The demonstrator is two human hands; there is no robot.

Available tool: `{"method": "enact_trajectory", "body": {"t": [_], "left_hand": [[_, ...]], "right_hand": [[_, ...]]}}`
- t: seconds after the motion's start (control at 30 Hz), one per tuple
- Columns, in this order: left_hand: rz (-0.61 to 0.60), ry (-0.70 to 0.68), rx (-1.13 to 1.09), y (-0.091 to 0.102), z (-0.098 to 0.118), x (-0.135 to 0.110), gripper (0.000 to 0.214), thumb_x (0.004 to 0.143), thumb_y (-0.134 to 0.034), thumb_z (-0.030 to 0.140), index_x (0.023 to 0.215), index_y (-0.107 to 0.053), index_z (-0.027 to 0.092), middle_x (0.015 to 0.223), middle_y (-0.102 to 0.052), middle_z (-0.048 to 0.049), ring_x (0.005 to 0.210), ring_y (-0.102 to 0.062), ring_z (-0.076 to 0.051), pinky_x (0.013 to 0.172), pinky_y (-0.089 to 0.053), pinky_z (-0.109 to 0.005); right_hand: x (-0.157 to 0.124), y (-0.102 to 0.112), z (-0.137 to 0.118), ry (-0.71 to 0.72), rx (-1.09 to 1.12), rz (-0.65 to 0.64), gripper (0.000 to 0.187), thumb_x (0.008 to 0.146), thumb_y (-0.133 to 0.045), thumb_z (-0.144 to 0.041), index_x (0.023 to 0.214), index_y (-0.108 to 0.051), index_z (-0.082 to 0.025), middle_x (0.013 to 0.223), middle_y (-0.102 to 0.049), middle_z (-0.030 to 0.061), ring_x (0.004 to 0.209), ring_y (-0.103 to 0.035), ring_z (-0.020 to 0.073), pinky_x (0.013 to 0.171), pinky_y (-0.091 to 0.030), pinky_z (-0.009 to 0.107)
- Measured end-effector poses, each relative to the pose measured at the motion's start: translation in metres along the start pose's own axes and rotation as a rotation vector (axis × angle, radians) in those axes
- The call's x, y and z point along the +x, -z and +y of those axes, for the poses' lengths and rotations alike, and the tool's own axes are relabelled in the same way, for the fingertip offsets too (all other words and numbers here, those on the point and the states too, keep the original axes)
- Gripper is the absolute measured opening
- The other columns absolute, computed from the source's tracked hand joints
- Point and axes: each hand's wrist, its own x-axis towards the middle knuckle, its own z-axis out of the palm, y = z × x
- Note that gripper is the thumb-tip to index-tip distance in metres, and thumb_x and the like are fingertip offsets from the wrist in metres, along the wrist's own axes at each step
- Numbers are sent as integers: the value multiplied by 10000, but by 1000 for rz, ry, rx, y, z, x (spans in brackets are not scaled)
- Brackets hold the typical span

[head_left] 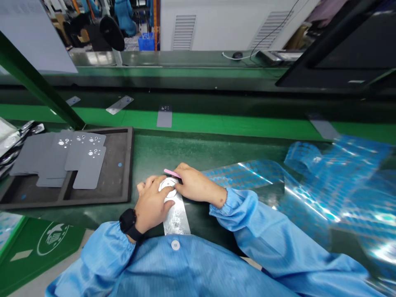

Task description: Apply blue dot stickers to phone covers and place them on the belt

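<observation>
White disc (167, 186) sits on a speckled silver strip (177, 218), enclosed by both hands. The left hand (151, 204) cups over it with curled fingers, while the right hand (196, 183) presses in beside it, fingertips pinching a pink slip (172, 173) at its far edge. Left of the disc, perforated grey sheets (83, 159) remain overlapped in a foam tray (130, 165); beyond it, a single grey sheet (164, 116) lies on the green conveyor (216, 122). Blue iridescent film (324, 181) spreads to its right. Whether the disc is fixed to the strip, I cannot tell.
</observation>
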Motion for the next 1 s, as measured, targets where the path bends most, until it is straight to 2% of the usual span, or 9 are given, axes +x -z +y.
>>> {"method": "enact_trajectory", "body": {"t": [0.27, 0.37, 0.5, 0.53, 0.6, 0.7, 0.8, 0.9, 1.0], "left_hand": [[24, -2, -34, -2, 3, 2, 351, 776, -696, 283, 1123, -650, 298, 1336, -522, -104, 1212, -397, -358, 847, -375, -539], [75, -23, -72, -9, 3, 2, 293, 767, -697, 267, 1057, -657, 286, 1352, -510, -99, 1242, -384, -365, 860, -376, -546], [357, 3, -141, -11, 3, -1, 157, 802, -628, 244, 958, -629, 217, 1252, -561, -120, 1217, -425, -337, 929, -379, -529], [432, 25, -149, -6, 3, 0, 123, 824, -592, 236, 942, -613, 210, 1206, -578, -120, 1192, -450, -320, 938, -386, -510], [514, 54, -139, 14, 3, 9, 100, 859, -525, 224, 940, -582, 209, 1128, -604, -111, 1129, -500, -288, 932, -404, -470], [503, 76, -47, 57, -3, 45, 128, 868, -507, 236, 984, -553, 205, 1067, -626, -105, 1063, -538, -275, 900, -423, -443], [396, 196, 98, 94, -18, 107, 204, 869, -510, 269, 1057, -542, 197, 1104, -624, -118, 1100, -533, -286, 908, -432, -431], [203, 403, 209, 106, -40, 174, 349, 857, -525, 311, 1183, -506, 191, 1198, -608, -142, 1172, -524, -302, 926, -442, -425], [119, 519, 246, 99, -58, 224, 458, 778, -612, 345, 1184, -533, 148, 1158, -636, -198, 1128, -570, -365, 861, -481, -457]], "right_hand": [[13, 16, -5, -12, -151, -90, 88, 759, -607, -139, 833, -652, -131, 870, -657, 118, 823, -614, 224, 714, -430, 289], [15, 20, -11, -17, -82, -109, 43, 733, -618, -127, 746, -644, -158, 762, -668, 91, 714, -608, 214, 624, -400, 293], [32, 41, 0, 27, 158, -126, 89, 717, -606, -125, 752, -664, -183, 694, -666, 19, 629, -570, 160, 568, -391, 261], [42, 53, 7, 18, 239, -98, 89, 723, -601, -140, 755, -673, -182, 691, -665, 7, 624, -568, 149, 576, -403, 252], [68, 82, 27, -80, 415, 57, 81, 725, -608, -186, 736, -685, -163, 663, -653, 6, 591, -558, 139, 571, -412, 252], [108, 131, 55, -309, 414, 406, 106, 715, -638, -202, 777, -693, -137, 588, -603, 6, 515, -513, 134, 530, -386, 262], [122, 161, 66, -362, 111, 620, 123, 686, -708, -197, 787, -691, -128, 712, -658, 70, 687, -606, 195, 644, -430, 285], [101, 160, 55, -281, -54, 690, 156, 715, -708, -257, 818, -691, -142, 830, -687, 99, 786, -632, 231, 700, -444, 300], [55, 138, 40, -182, 20, 705, 167, 741, -665, -286, 859, -690, -170, 808, -684, 54, 711, -622, 197, 664, -450, 290]]}}
